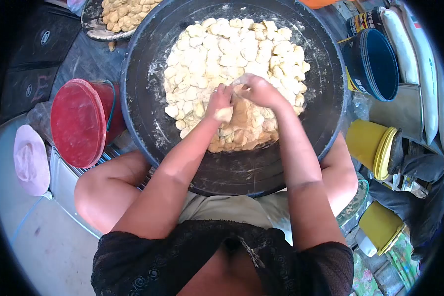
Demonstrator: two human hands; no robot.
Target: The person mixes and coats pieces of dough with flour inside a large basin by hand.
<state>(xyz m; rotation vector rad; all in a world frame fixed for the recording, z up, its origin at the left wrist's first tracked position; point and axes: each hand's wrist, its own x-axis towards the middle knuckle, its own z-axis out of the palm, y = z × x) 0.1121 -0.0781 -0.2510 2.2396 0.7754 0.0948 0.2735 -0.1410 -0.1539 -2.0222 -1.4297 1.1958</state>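
Pale lumps [232, 54] in tub [145, 93]; blue bucket [375, 64] reads "BO".

black top [182, 246] | short sleeves [328, 264] | curled motifs [140, 281] | beige lower garment [232, 207]

Left hand [219, 104]: one, fingers bent, tips angled toward the right hand [261, 92] | right hand: one, just beside and slightly ahead of left, fingers curled inward, blurred | left forearm [182, 160], right forearm [299, 148]: bare, slanting inward from behind each hand | grips: unclear from where I stand
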